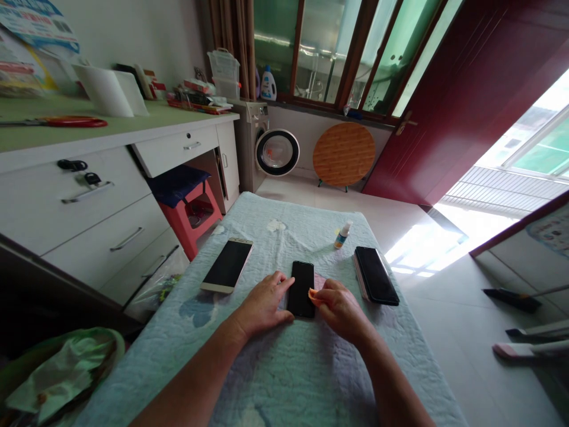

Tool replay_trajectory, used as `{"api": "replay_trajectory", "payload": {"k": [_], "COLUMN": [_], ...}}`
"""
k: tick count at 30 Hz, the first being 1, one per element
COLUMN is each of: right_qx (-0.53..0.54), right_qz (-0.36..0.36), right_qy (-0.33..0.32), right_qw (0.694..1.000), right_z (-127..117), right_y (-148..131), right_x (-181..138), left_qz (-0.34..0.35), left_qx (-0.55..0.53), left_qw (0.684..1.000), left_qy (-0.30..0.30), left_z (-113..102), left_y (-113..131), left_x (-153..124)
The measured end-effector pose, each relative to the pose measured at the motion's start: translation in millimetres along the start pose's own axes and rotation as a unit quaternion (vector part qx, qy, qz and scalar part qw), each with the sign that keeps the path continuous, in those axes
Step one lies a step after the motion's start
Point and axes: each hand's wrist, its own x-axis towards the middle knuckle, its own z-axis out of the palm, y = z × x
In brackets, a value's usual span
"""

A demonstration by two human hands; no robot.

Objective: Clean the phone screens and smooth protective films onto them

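A black smartphone (303, 287) lies screen up on the table, between my hands. My left hand (265, 301) braces its left side, with a finger on the upper edge and the thumb at the lower corner. Pinched in my right hand (340, 308) is a small orange cloth (314, 295), which touches the phone's right edge. Further left rests a larger phone (228, 264) with a gold frame and a dark screen. Right of my right hand lies a black phone (377, 276) on a pinkish cover. A small spray bottle (342, 235) stands upright behind it.
A light blue quilted cloth (275, 356) covers the table. On the left are a white drawer desk (98, 196), a red stool (195, 210) and a waste basket (118, 344). Beyond stand a washing machine (253, 115) with its door open and a round wooden tabletop (344, 154).
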Motion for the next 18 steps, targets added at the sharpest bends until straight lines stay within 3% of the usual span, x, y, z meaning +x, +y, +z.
{"api": "replay_trajectory", "payload": {"k": [4, 10, 18], "right_qx": [-0.005, 0.004, 0.028], "right_qz": [-0.007, -0.074, -0.099], "right_qy": [0.012, 0.029, -0.023], "right_qw": [1.000, 0.997, 0.994], "right_z": [6, 19, 23], "right_y": [0, -12, -27], "right_x": [1, 3, 3], "left_qz": [-0.005, -0.003, 0.013], "left_qx": [-0.001, 0.008, 0.020], "left_qw": [1.000, 1.000, 1.000], "left_qy": [0.003, 0.000, 0.009], "left_z": [1, 2, 3], "left_y": [1, -2, -4], "left_x": [0, 1, 2]}}
